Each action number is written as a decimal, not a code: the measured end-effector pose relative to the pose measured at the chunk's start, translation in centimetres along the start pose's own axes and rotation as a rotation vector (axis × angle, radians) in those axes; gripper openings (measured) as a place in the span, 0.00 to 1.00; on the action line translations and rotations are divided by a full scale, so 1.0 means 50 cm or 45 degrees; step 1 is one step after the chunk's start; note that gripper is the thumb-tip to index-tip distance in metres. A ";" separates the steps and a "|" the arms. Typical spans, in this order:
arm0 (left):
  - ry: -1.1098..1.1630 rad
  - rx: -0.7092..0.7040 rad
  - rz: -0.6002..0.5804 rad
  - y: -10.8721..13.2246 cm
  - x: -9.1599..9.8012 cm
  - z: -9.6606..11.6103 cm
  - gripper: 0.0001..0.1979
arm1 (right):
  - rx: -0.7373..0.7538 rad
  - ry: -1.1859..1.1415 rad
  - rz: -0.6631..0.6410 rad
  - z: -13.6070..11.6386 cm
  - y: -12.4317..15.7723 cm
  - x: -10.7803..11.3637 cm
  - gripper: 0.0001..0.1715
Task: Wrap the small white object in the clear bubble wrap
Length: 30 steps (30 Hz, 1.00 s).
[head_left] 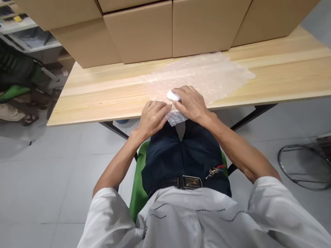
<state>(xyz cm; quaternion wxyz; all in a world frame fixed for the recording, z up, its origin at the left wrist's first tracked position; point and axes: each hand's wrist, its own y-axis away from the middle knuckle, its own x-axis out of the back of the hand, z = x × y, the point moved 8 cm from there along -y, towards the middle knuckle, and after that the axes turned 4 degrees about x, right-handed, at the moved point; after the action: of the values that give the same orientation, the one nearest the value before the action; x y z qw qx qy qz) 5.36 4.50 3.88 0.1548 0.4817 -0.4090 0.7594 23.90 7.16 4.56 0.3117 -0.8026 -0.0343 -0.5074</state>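
Note:
A sheet of clear bubble wrap [208, 75] lies spread on the wooden table [287, 74], its near corner hanging over the front edge. A small white rounded object [172, 95] sits on that near part of the wrap. My left hand [153, 116] and my right hand [191, 103] meet at the table's front edge, fingers curled on the bubble wrap around the white object. The right fingertips touch the object; the left hand pinches the wrap beside it.
Stacked cardboard boxes [140, 33] line the back of the table. A green chair [137, 192] is under me. Another chair with a person's legs and sandals [7, 106] is at the far left. A metal stool base [307, 166] stands on the tiled floor at right.

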 end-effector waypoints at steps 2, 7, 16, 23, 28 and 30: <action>0.091 0.035 -0.004 -0.005 0.004 -0.014 0.23 | -0.018 0.018 0.014 0.009 0.010 0.006 0.25; 0.259 0.068 -0.130 -0.022 0.016 -0.046 0.21 | -0.057 0.039 0.068 0.014 0.021 0.009 0.22; 0.260 -0.039 -0.176 -0.104 0.041 -0.041 0.15 | 0.039 -0.060 -0.051 0.006 0.021 0.026 0.26; 0.317 -0.040 -0.242 -0.184 0.012 -0.032 0.20 | 0.098 -0.273 -0.162 0.043 0.017 0.032 0.27; 0.277 -0.025 -0.292 -0.222 -0.009 -0.037 0.16 | -0.047 -0.335 -0.103 0.079 0.023 0.033 0.22; 0.289 -0.042 -0.331 -0.234 -0.018 -0.033 0.14 | -0.171 -0.374 0.068 0.102 0.036 0.059 0.27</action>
<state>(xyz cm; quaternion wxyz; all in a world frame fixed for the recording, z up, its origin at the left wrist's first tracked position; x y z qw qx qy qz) 12.16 13.15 8.30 0.3048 0.4391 -0.3356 0.7757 30.06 7.67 4.69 0.2622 -0.8879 -0.0242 -0.3773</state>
